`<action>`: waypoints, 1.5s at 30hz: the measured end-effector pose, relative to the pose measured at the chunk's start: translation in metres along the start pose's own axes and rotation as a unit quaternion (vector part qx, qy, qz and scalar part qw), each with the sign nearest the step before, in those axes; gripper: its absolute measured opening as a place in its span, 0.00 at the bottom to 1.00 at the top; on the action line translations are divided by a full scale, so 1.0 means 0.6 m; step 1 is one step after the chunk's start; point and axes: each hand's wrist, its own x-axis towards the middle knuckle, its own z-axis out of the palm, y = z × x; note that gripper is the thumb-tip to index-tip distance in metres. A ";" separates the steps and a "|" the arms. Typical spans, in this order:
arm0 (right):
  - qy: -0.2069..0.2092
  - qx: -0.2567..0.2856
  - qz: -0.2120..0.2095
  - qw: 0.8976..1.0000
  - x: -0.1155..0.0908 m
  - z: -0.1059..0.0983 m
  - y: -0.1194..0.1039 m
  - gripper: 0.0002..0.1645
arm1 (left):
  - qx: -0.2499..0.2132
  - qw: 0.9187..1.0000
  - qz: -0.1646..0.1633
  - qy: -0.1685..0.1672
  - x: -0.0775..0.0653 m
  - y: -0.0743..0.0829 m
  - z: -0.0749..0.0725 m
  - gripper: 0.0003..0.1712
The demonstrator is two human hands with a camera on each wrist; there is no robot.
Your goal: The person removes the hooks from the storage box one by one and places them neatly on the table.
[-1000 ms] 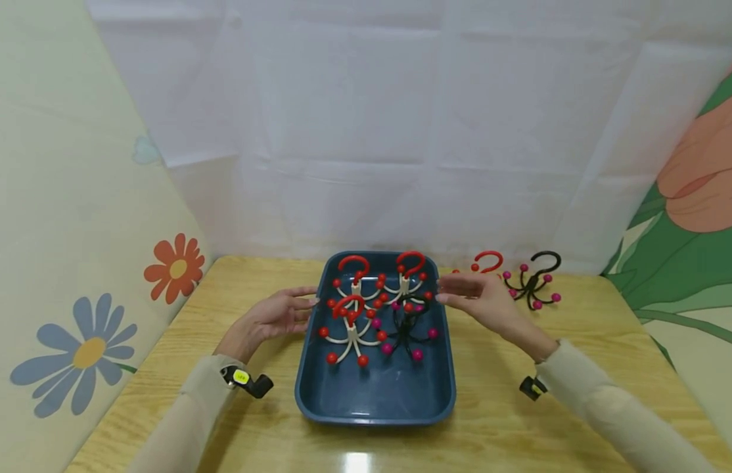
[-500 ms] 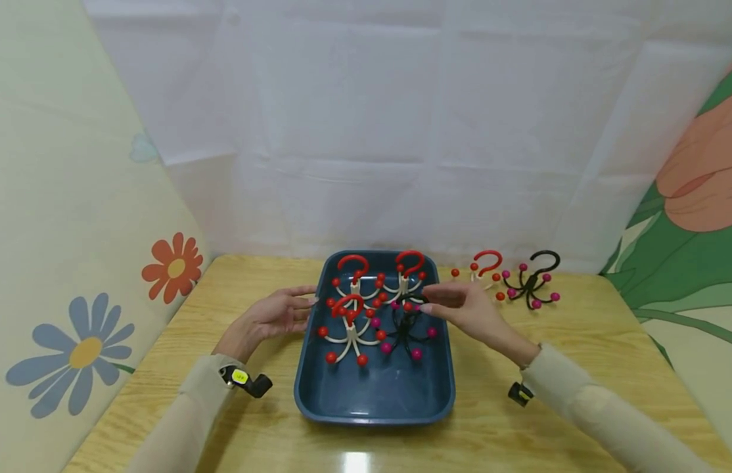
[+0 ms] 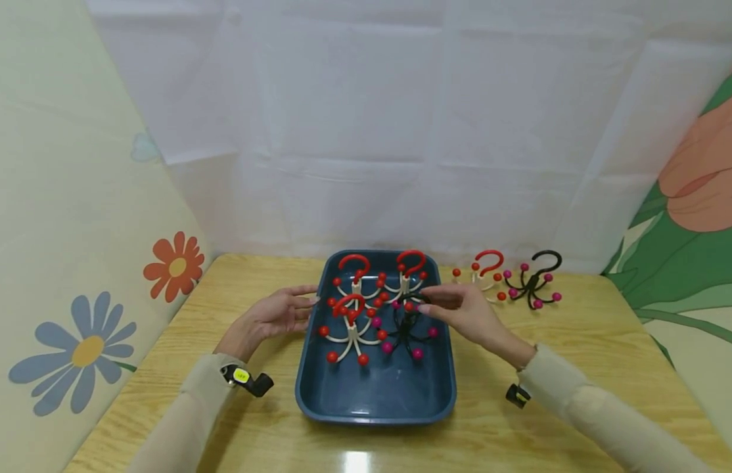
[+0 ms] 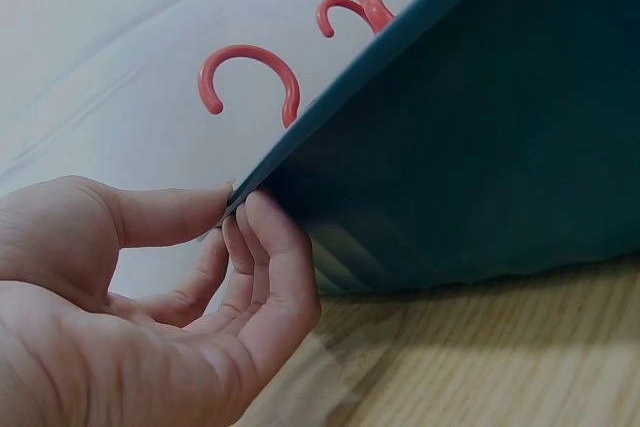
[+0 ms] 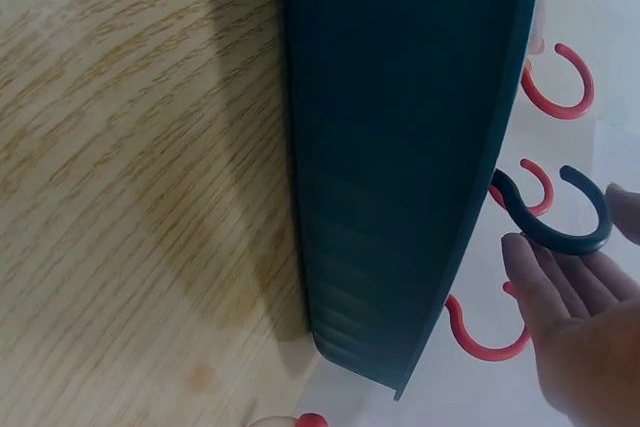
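My left hand [image 3: 277, 314] pinches the left rim of a dark blue tray [image 3: 374, 397], thumb on top and fingers curled below in the left wrist view. Inside the tray, a black hook hanger [image 3: 406, 325] with pink ball tips stands at the right. My right hand [image 3: 466, 314] reaches over the right rim and holds the black curved top [image 5: 560, 237] of that hanger between thumb and fingers. Three white hook hangers with red hooks and red ball tips share the tray: one at front left [image 3: 352, 335], one at back left [image 3: 355, 287], one at back right [image 3: 405, 284].
On the wooden table [image 3: 520, 420], right of the tray, lie another red-and-white hook hanger [image 3: 489, 261] and another black one [image 3: 531, 284] with pink tips. A white sheet [image 3: 354, 131] hangs behind the table, and flower-patterned cloth [image 3: 64, 217] covers the sides.
My right hand has moved left from outside the tray's right rim to the black hanger's hook, uncovering the red-and-white hanger on the table. My left hand stays at the rim.
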 end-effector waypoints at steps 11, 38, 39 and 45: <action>0.016 -0.002 -0.025 1.000 0.002 0.008 -0.004 0.23 | -0.008 1.000 0.003 0.002 -0.003 0.000 -0.001 0.36; 0.022 0.008 -0.024 0.999 0.008 0.014 -0.009 0.20 | -0.009 1.000 0.008 -0.002 -0.001 -0.004 -0.001 0.35; 0.023 0.009 -0.024 0.999 0.008 0.014 -0.009 0.20 | -0.011 1.000 0.008 -0.002 0.000 -0.004 -0.001 0.35; 0.018 0.010 -0.031 0.999 0.010 0.012 -0.006 0.19 | -0.009 1.000 0.008 0.001 0.002 -0.004 0.001 0.34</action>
